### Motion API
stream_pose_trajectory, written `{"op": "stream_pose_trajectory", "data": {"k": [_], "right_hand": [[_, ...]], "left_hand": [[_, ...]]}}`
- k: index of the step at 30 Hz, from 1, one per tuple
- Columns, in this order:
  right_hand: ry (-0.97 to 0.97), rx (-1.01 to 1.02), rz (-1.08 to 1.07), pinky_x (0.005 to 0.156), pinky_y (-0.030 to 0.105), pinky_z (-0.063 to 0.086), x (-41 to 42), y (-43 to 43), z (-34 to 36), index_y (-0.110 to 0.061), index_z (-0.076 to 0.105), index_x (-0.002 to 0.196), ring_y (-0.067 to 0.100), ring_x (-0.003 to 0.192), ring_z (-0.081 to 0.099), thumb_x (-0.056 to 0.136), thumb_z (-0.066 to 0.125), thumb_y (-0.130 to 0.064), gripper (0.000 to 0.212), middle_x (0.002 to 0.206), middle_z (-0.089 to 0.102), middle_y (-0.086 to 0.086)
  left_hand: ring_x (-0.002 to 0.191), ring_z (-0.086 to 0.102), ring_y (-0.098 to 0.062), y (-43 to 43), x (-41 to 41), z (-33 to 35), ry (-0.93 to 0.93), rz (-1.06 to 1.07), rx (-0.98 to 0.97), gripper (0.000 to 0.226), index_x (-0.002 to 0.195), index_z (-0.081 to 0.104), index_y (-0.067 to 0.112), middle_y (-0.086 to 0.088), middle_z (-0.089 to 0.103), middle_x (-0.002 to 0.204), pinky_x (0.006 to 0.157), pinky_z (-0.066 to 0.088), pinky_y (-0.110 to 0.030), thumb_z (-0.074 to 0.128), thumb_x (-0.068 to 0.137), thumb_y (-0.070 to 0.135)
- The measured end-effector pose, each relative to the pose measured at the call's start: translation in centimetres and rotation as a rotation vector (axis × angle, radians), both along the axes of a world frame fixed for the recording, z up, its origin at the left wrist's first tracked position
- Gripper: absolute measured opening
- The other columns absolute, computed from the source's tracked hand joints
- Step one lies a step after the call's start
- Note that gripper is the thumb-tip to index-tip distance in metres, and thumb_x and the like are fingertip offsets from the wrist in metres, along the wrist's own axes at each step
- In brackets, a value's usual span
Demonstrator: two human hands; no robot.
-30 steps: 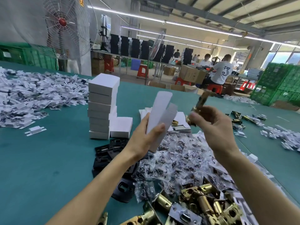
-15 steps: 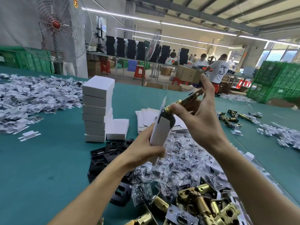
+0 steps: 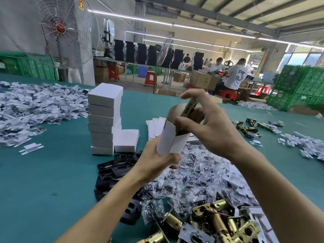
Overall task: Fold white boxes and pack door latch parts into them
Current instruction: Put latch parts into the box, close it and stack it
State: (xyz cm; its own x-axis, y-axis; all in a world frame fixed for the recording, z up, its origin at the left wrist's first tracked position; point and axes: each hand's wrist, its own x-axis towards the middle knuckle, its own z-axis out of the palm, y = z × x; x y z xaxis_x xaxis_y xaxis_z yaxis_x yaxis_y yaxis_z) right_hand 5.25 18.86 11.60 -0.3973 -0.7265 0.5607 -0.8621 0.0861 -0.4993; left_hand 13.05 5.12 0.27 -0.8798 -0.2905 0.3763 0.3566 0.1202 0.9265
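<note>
Two hands put a latch part into a white box.

At the bottom right of the frame lies a heap of brass latches [image 3: 215, 223], and just above it a big pile of little clear bags [image 3: 192, 172] with black plates [image 3: 115, 171] beside it on the green table [image 3: 43, 172]. In the middle, the left hand [image 3: 157, 162] has its fingers curled round the bottom of the white box [image 3: 171, 139] and holds it up, open end on top. The right hand [image 3: 210, 127] pinches the latch part [image 3: 190, 106] with bent fingers and thumb; the part is blurry, and its low end is inside the box top. Behind, left of the middle, stands a tall stack of white boxes [image 3: 105, 120], with flat boxes [image 3: 156, 125] near it. A big fan [image 3: 61, 28] is at the upper left, and people [image 3: 235, 76] sit far back on the right.
</note>
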Motion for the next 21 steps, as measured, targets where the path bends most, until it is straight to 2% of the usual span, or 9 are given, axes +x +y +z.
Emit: {"op": "stream_pose_trajectory", "data": {"k": [2,5,7,11,14,16,19,21], "right_hand": [[0.004,0.079,0.002,0.074,0.041,0.054,-0.2,-0.3,0.0,-0.034,0.047,0.128,0.024,0.081,0.065,0.092,0.068,-0.031,0.042,0.087,0.069,0.004],[0.116,0.067,-0.060,0.068,0.017,0.042,-0.4,-0.7,-0.4,-0.038,0.047,0.138,0.015,0.079,0.055,0.093,0.067,-0.034,0.049,0.084,0.061,-0.013],[0.153,0.046,-0.088,0.064,0.012,0.037,-0.3,-0.8,-0.5,-0.040,0.044,0.145,0.013,0.074,0.048,0.094,0.066,-0.033,0.055,0.077,0.057,-0.014],[0.063,-0.042,-0.058,0.059,0.028,0.042,-0.3,-0.8,-1.0,-0.047,0.035,0.144,0.025,0.063,0.052,0.093,0.067,-0.030,0.063,0.068,0.064,0.009],[0.024,-0.022,-0.073,0.057,0.035,0.046,-0.3,-1.0,-1.1,-0.037,0.042,0.114,0.021,0.063,0.058,0.094,0.064,-0.037,0.030,0.070,0.068,0.006],[0.082,0.053,-0.107,0.057,0.034,0.045,-0.4,-1.1,-1.1,-0.031,0.056,0.098,0.013,0.064,0.057,0.096,0.058,-0.040,0.009,0.073,0.068,-0.002],[0.163,0.147,-0.155,0.063,0.040,0.046,-0.7,-1.1,-1.7,-0.020,0.073,0.089,0.016,0.071,0.054,0.099,0.052,-0.041,0.031,0.076,0.061,-0.005],[0.158,0.064,-0.146,0.073,0.039,0.048,-0.6,-0.8,-2.5,-0.020,0.074,0.093,0.015,0.083,0.054,0.098,0.053,-0.040,0.030,0.090,0.060,-0.003]], "left_hand": [[0.081,0.064,-0.025,0.0,0.0,0.0,-0.001,-0.007,0.038,0.045,0.108,0.066,0.022,-0.017,0.056,0.100,0.063,0.059,-0.034,0.072,0.065,0.034],[0.082,0.064,-0.026,-0.1,0.0,0.1,0.007,-0.002,0.070,0.047,0.110,0.064,0.016,-0.016,0.056,0.099,0.062,0.060,-0.038,0.073,0.066,0.030],[0.082,0.065,-0.026,-0.1,0.0,0.2,0.024,0.004,0.084,0.046,0.111,0.064,0.014,-0.015,0.058,0.098,0.060,0.060,-0.037,0.074,0.068,0.027],[0.087,0.068,-0.026,-0.1,0.1,0.1,0.025,0.010,0.119,0.045,0.113,0.065,0.013,-0.018,0.060,0.102,0.064,0.061,-0.039,0.079,0.071,0.019],[0.085,0.070,-0.025,0.0,0.2,0.3,0.022,0.040,0.155,0.046,0.105,0.069,0.017,-0.014,0.066,0.097,0.065,0.061,-0.039,0.081,0.063,0.028],[0.077,0.072,-0.025,0.0,0.2,0.4,0.017,0.079,0.168,0.041,0.099,0.072,0.017,-0.012,0.070,0.091,0.061,0.060,-0.033,0.083,0.061,0.029],[0.072,0.072,-0.026,0.1,0.2,0.2,-0.008,0.164,0.158,0.030,0.095,0.073,0.014,-0.014,0.071,0.088,0.058,0.058,-0.028,0.081,0.067,0.022],[0.075,0.073,-0.029,0.2,0.1,0.3,0.011,0.186,0.173,0.030,0.097,0.073,0.011,-0.012,0.073,0.088,0.060,0.060,-0.032,0.078,0.070,0.021]]}}
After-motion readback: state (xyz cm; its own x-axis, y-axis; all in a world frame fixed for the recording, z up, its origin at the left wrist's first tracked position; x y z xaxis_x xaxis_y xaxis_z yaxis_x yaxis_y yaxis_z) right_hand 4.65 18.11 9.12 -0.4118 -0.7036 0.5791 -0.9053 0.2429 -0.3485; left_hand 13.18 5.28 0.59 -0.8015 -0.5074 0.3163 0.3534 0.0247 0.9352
